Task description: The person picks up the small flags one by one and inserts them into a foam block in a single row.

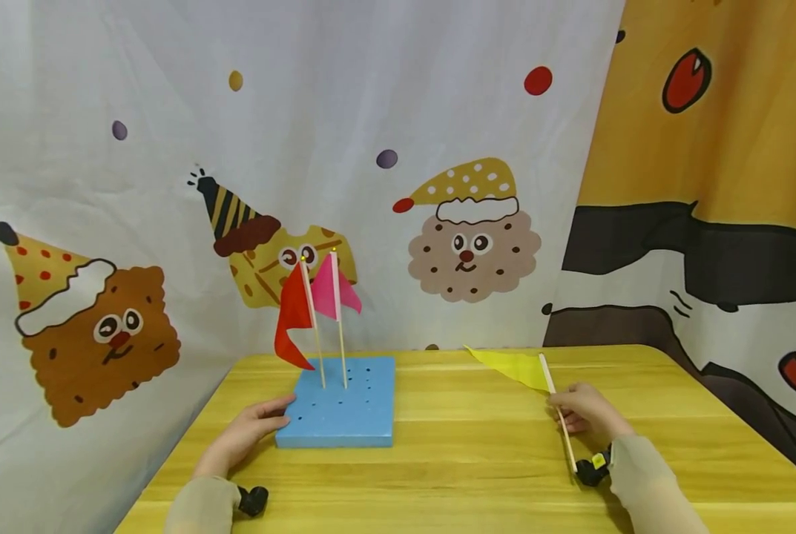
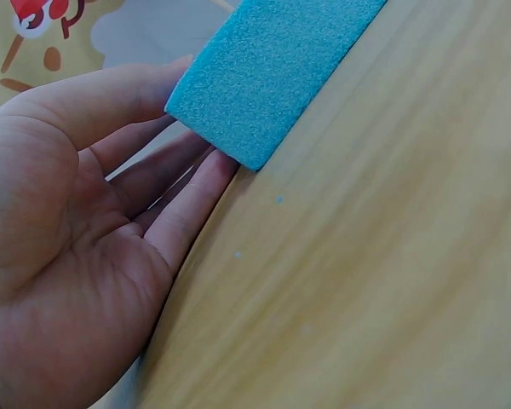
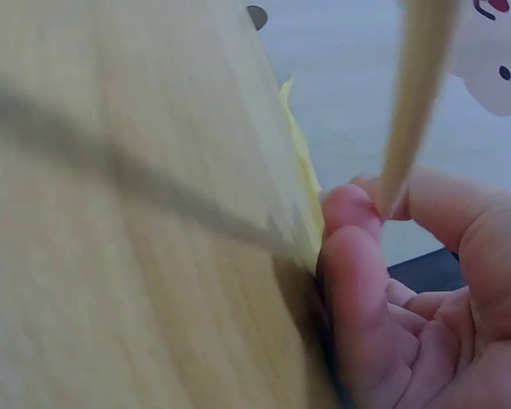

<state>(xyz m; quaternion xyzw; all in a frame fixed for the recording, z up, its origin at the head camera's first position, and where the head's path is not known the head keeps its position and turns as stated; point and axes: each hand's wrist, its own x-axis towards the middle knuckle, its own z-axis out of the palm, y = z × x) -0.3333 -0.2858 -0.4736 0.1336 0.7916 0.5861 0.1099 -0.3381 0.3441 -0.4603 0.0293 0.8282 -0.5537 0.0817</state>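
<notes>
At the left of the table, my left hand [image 1: 242, 436] touches the left side of a blue foam block [image 1: 364, 424]. The left wrist view shows its fairly straight fingers against a corner of the block. Two small flags, one red [image 1: 294, 315] and one pink [image 1: 326, 289], stand on thin sticks in holes in the block. Over at the right, my right hand [image 1: 590, 411] pinches the stick of a yellow flag [image 1: 514, 368] between thumb and fingertips. The flag's cloth points left, and its stick [image 3: 416, 98] slants down toward the wrist.
Small holes dot the block's top face. The wooden table [image 1: 464, 475] stretches between the hands and in front of the block. Behind it hangs a printed curtain [image 1: 438, 89] with cartoon biscuits. Each wrist wears a small black device [image 1: 254, 501].
</notes>
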